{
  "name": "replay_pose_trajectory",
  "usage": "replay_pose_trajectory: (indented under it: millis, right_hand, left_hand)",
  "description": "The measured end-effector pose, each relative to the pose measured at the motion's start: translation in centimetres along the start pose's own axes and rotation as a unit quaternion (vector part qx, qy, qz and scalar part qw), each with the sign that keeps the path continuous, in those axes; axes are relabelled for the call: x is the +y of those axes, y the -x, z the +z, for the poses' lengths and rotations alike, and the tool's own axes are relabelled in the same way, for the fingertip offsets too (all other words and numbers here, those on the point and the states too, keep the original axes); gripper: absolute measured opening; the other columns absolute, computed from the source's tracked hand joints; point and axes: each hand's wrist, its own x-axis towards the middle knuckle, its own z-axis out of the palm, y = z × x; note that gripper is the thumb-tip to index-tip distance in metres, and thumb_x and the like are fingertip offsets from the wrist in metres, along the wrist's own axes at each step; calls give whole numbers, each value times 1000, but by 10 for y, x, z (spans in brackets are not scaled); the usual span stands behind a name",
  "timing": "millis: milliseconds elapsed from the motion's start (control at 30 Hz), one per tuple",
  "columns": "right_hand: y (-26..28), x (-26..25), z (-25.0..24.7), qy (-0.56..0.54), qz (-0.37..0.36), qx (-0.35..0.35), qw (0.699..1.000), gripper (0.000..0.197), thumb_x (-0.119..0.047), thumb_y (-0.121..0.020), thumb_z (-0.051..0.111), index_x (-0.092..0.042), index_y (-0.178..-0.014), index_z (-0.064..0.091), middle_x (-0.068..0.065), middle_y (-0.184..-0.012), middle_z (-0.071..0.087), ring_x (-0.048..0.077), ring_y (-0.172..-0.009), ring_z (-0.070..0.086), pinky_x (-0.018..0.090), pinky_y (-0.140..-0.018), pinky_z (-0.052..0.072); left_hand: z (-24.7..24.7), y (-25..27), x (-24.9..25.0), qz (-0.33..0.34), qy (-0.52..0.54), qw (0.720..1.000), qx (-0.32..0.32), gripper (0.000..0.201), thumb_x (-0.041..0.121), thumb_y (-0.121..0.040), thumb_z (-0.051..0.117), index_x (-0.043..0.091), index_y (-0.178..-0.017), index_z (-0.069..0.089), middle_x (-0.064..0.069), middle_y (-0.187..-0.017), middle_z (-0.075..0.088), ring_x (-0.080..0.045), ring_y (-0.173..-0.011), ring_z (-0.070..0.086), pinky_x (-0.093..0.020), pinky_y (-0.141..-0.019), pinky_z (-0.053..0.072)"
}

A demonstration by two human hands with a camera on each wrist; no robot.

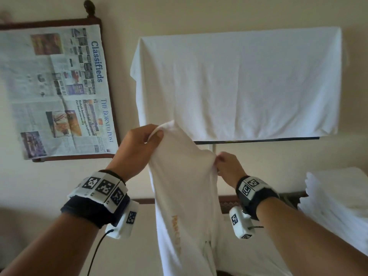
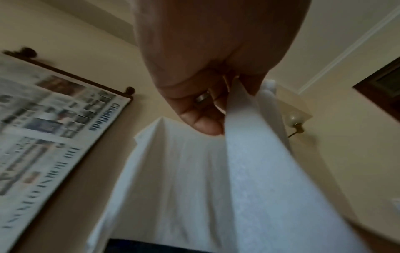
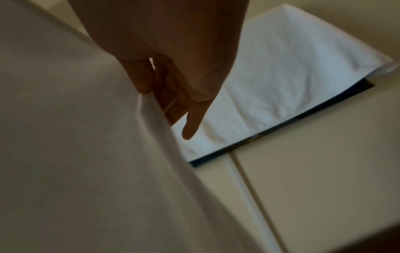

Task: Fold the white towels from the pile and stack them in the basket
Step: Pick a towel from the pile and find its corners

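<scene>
While the towel hangs in the air in front of the person, its long axis runs straight down from its top edge, which slopes from upper left to lower right. The left hand pinches the higher corner in a tight grip; the right hand pinches the edge lower, just beside it. A stack of folded towels lies nearer the right hand. No basket is in view.

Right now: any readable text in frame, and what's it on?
"Classifieds": newspaper in the wall frame, upper section.
"THE BORNEO POST": same newspaper, lower masthead.
"Sabah boosts agriculture for food security": headline beside that masthead.
Newspaper small print: too small to read.
Gold lettering on the towel held by left hand and right hand: blurred, unreadable.
</scene>
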Motion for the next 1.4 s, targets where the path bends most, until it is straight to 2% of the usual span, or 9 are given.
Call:
replay_pose_trajectory:
  millis: [233,400,533,700,833,1067,1200,1300,1400]
  right_hand:
    - [41,-164,28,-73,-228,7,971,1,-13,-92,62,-13,-92,63,-2,-90,65,3,-82,59,11,-74,42]
    - [69,-221,39,-48,-327,59,942,2,-10,-88,69,-9,-88,67,-1,-87,62,6,-82,60,12,-79,42]
    - [86,-217,39,-38,-299,98,948,5,-8,-88,68,-10,-85,66,-1,-83,62,7,-79,59,14,-76,43]
    - [119,-181,35,-26,-216,94,972,10,-18,-93,64,-8,-91,62,-4,-79,64,7,-73,59,16,-68,45]
    - [155,-124,42,59,-107,45,991,32,-27,-94,64,-26,-67,47,-10,-61,48,4,-56,44,24,-58,38]
    - [165,-25,19,98,102,54,988,21,-23,-98,52,-8,-89,62,11,-84,68,27,-78,65,48,-74,55]
    - [140,-69,-6,46,13,121,992,15,-8,-96,49,-6,-95,64,9,-91,68,26,-86,62,29,-75,47]
    - [128,-107,-21,12,-88,128,988,15,-5,-94,53,-6,-94,68,6,-88,70,16,-83,62,15,-74,44]
    - [123,-133,-38,-6,-158,119,980,12,-4,-91,60,-8,-87,70,0,-81,71,8,-77,63,13,-71,46]
  left_hand:
    - [-69,21,-39,-66,181,980,48,29,39,-100,49,31,-112,73,5,-102,74,-11,-96,66,-30,-89,53]
    - [-71,27,-31,-117,355,923,-93,29,11,-105,44,16,-111,73,-9,-98,73,-19,-88,70,-30,-76,56]
    - [-55,36,-25,-132,407,885,-185,31,6,-104,43,7,-109,73,-18,-99,71,-26,-86,69,-34,-76,57]
    - [-34,43,-19,-87,353,914,-179,30,22,-106,49,5,-101,73,-14,-91,72,-23,-81,67,-34,-73,55]
    - [-26,49,-13,-82,337,924,-163,49,43,-99,56,-6,-89,60,-14,-76,58,-24,-70,52,-36,-64,45]
    - [-26,54,-15,-147,351,907,-179,34,22,-107,47,-7,-102,65,-11,-75,65,-20,-65,59,-31,-62,48]
    - [-9,61,-7,-175,343,904,-187,36,27,-107,48,10,-86,72,-12,-73,66,-22,-64,59,-34,-66,49]
    - [11,59,7,-173,360,903,-155,46,40,-102,56,-5,-97,63,-17,-82,57,-30,-75,50,-44,-68,43]
    - [39,57,28,-166,368,904,-144,32,30,-104,54,4,-103,71,-20,-87,64,-30,-79,57,-46,-73,47]
